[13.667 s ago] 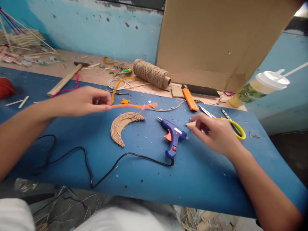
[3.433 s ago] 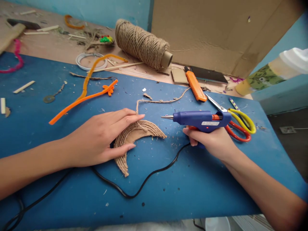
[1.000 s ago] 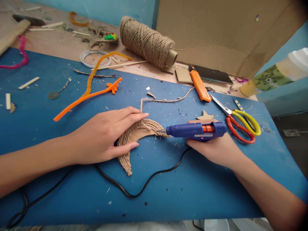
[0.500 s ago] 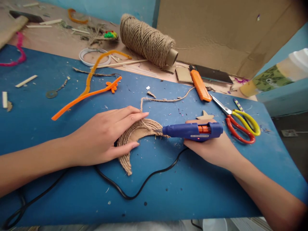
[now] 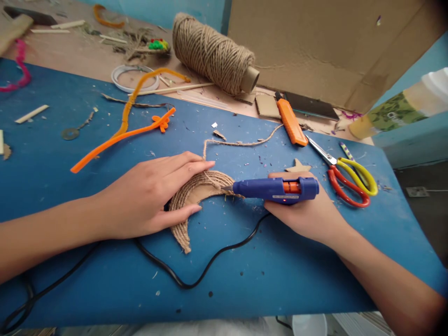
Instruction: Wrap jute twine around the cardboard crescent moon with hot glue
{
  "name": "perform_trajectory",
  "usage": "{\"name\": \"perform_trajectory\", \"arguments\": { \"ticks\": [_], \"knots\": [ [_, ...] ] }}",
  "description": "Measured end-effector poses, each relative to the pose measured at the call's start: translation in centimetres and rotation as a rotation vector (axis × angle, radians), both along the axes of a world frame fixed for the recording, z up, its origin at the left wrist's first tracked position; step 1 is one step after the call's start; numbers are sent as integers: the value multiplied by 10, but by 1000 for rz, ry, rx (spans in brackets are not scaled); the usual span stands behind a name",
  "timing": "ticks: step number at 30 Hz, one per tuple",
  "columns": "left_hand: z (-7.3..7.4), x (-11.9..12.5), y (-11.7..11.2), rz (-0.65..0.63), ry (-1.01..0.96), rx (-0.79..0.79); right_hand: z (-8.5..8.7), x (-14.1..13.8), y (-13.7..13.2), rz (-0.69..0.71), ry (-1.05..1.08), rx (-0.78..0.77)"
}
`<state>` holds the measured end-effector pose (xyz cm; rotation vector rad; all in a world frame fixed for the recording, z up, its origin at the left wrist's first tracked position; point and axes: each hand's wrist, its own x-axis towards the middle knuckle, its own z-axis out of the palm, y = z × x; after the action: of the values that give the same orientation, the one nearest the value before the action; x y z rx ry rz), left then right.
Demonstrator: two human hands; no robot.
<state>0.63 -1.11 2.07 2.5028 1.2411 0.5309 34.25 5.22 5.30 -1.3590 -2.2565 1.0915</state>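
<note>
Now, left fingers [image 5: 189, 172]: spread over the brown twine-covered cardboard crescent [image 5: 201, 192] on the blue surface [image 5: 280, 280]
Right fingers [image 5: 280, 208]: gripping the blue plastic glue gun [image 5: 261, 188]
Crescent's inner edge: seemingly being glued
Thin brown twine [image 5: 248, 145]: likely needs laying there next

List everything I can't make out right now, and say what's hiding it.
Head view, all:
Handle and trigger of the glue gun: hidden by the right hand.
Outer left stretch of the twine crescent: under the left hand.
Whether the nozzle touches the crescent: too small to tell.
Lid of the cup: cut off by the right edge.
</note>
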Motion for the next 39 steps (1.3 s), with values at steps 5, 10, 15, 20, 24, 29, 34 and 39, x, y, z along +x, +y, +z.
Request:
{"name": "perform_trajectory", "arguments": {
  "ticks": [5,10,15,20,24,29,34,39],
  "knots": [
    [2,0,0,-8,13,-4,0,0,-1,6,4,16],
    [2,1,0,-5,15,2,1,0,-2,5,-14,28],
    [3,1,0,-4,27,-5,1,0,-2,6,-30,50],
    [4,1,0,-13,33,-6,1,0,-3,21,-18,78],
    [4,1,0,-15,32,-1,1,1,-2,34,-53,88],
    [3,1,0,-15,37,4,0,2,-2,66,-41,133],
    [3,1,0,-5,16,0,-2,3,-3,74,-50,151],
    [4,0,1,-16,51,12,-4,5,-2,108,2,203]
  ]
}}
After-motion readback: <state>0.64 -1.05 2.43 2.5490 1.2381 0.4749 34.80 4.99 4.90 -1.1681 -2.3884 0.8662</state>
